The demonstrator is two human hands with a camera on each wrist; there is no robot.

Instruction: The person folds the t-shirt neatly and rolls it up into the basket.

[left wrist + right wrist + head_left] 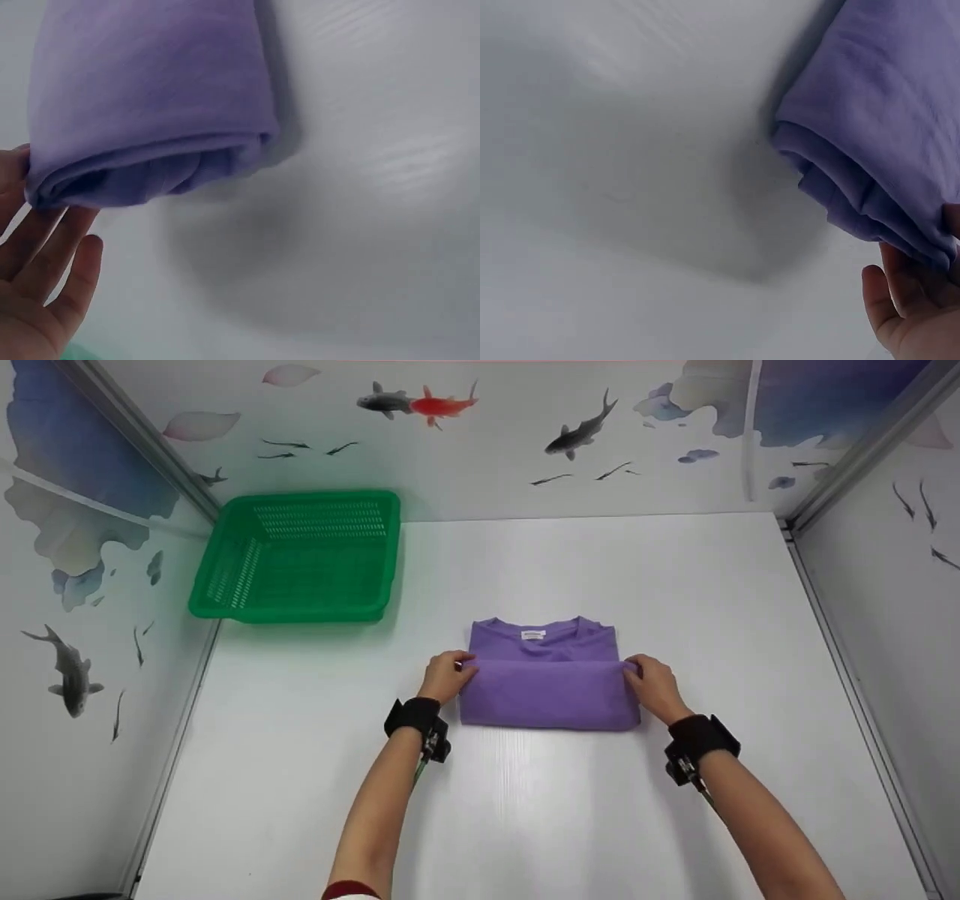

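Note:
A purple T-shirt (551,694) lies folded on the white table, its lower part turned up over the body so that the collar and a white neck label (533,634) show beyond the fold. At the left end of the folded edge, my left hand (447,675) pinches the cloth between thumb and fingers. My right hand (655,684) pinches the opposite corner. In the left wrist view, stacked layers of the shirt (150,90) curl at the side, with fingers beneath them. The right wrist view shows similar layers of the shirt (877,112) above the right fingers.
A green plastic basket (315,585) with perforated sides stands at the back left of the white table (525,810). Panels (495,457) printed with fish enclose the table at the back and both sides. Both wrists wear black straps with cameras.

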